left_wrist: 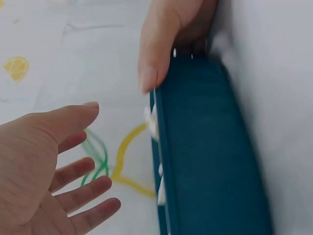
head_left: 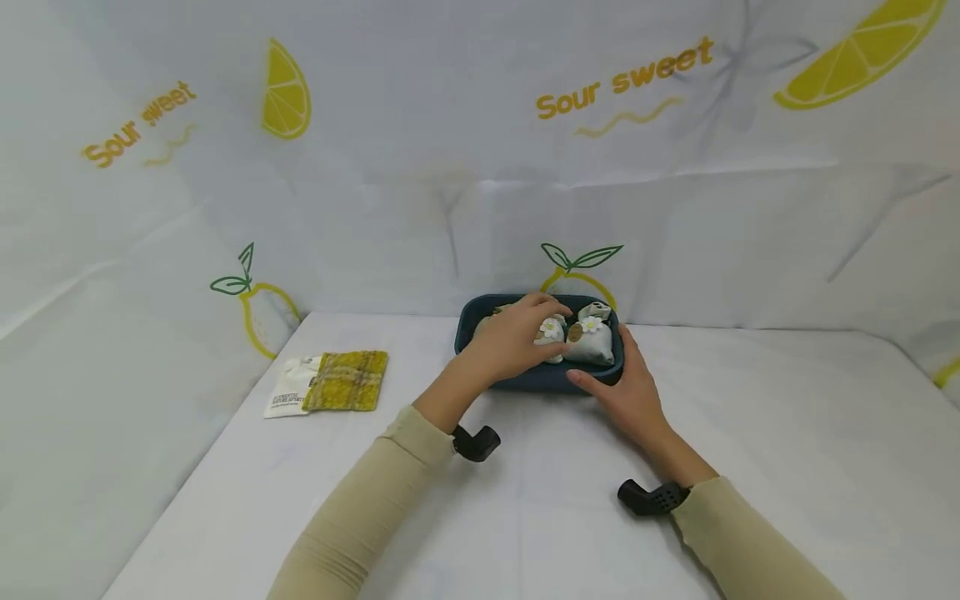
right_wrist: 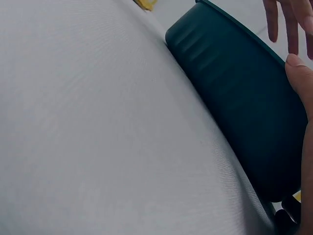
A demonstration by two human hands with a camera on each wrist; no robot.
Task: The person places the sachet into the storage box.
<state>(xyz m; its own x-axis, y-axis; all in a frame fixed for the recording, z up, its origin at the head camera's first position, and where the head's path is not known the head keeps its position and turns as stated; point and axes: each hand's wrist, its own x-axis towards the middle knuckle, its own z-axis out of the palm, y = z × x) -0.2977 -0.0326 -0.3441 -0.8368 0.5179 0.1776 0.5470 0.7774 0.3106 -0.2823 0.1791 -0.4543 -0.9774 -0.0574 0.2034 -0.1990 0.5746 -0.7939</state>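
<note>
A dark teal plastic basin [head_left: 525,381] stands at the back of the table and holds small pale cloth pouches [head_left: 594,343] with white flower trims. Over its left half hovers my left hand [head_left: 517,337], palm down; the left wrist view shows its fingers spread and bare, apart from the rim. My right hand [head_left: 628,392] grips the basin's right end, thumb [left_wrist: 155,63] on the front rim and fingers round the side. From the right wrist, the basin's outer wall [right_wrist: 239,93] and that thumb are visible. Part of the basin's contents is hidden behind my left hand.
Left on the white-covered table [head_left: 525,500] lies a yellow plaid sachet [head_left: 347,382], overlapping a white printed packet [head_left: 288,390]. A white curtain [head_left: 420,225] with lemon prints hangs just behind the basin. Each wrist wears a black camera mount [head_left: 477,443].
</note>
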